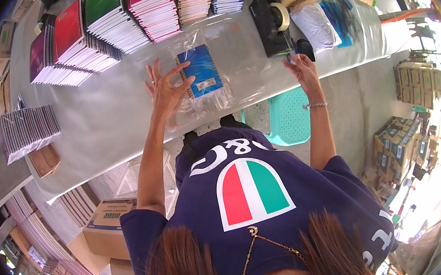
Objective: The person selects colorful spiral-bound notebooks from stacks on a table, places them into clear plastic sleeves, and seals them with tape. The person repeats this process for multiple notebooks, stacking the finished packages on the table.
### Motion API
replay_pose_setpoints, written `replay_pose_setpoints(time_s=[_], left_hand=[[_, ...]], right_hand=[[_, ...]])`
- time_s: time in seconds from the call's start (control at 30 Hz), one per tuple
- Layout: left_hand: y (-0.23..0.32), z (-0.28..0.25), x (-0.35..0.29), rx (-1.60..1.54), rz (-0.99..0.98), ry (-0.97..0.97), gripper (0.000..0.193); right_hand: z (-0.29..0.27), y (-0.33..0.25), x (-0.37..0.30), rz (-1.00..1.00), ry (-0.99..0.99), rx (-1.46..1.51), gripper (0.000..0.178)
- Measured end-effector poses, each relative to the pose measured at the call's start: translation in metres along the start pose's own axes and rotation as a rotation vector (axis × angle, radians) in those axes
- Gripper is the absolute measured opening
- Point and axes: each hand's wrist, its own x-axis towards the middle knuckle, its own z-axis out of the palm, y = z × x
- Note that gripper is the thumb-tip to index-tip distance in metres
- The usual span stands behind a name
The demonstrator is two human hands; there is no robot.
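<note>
A small spiral notebook (pixel 201 67) with a blue cover lies flat on a transparent plastic sleeve (pixel 225 95) or inside it; I cannot tell which. At its left edge is my left hand (pixel 168 88), fingers spread, with the thumb and forefinger tips touching the cover. To the right stands a black tape dispenser (pixel 268 28) with a roll of tape (pixel 281 17). Just below its front end, my right hand (pixel 306 75) has thumb and forefinger pinched together on the end of a transparent strip of tape (pixel 289 41).
Tall stacks of spiral notebooks (pixel 151 10) line the table's far side. Another wrapped stack (pixel 29 130) sits at the left. A white plastic packet (pixel 315 28) lies beyond the dispenser. Below the table edge are a turquoise stool (pixel 289 118) and an open carton (pixel 106 230).
</note>
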Motion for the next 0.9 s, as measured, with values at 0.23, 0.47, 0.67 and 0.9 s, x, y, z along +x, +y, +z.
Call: replay_pose_setpoints(time_s=[0.23, 0.47, 0.67, 0.9], left_hand=[[-0.002, -0.003, 0.0, 0.004, 0.039, -0.006, 0.053], [-0.001, -0.006, 0.0, 0.047, 0.038, -0.011, 0.051], [-0.002, -0.006, 0.005, 0.077, 0.054, -0.017, 0.054], [-0.01, -0.001, 0.008, 0.094, 0.074, -0.033, 0.063]], right_hand=[[-0.018, 0.019, 0.016, 0.009, 0.112, -0.463, 0.021], [0.08, 0.008, -0.003, -0.032, -0.177, -0.596, 0.017], [0.219, 0.025, 0.012, -0.404, -0.715, -0.868, 0.019], [0.249, 0.037, 0.028, -0.289, -0.787, -1.07, 0.022]])
